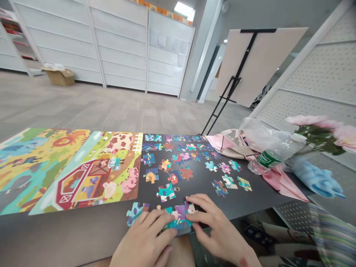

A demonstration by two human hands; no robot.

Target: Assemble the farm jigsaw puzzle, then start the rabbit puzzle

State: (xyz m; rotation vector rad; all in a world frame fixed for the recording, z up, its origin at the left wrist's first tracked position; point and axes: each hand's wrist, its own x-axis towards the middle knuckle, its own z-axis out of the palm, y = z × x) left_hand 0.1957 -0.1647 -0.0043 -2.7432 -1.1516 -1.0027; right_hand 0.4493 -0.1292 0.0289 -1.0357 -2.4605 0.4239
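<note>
At the near edge of a dark table, several joined jigsaw puzzle pieces in purple, teal and pink lie between my hands. My left hand rests over their left side, fingers together and bent down onto them, hiding part of them. From the right, my right hand grips their edge with thumb and fingertips. A blue-green puzzle piece sits just left of my left hand. Beyond the joined pieces is a teal puzzle piece. Many more loose pieces spread over the dark tabletop.
Two colourful picture boards, one of a farm and one of animals, cover the table's left side. On the right are a plastic bottle, pink cloth, a blue cloth and pink flowers. Behind stands an easel.
</note>
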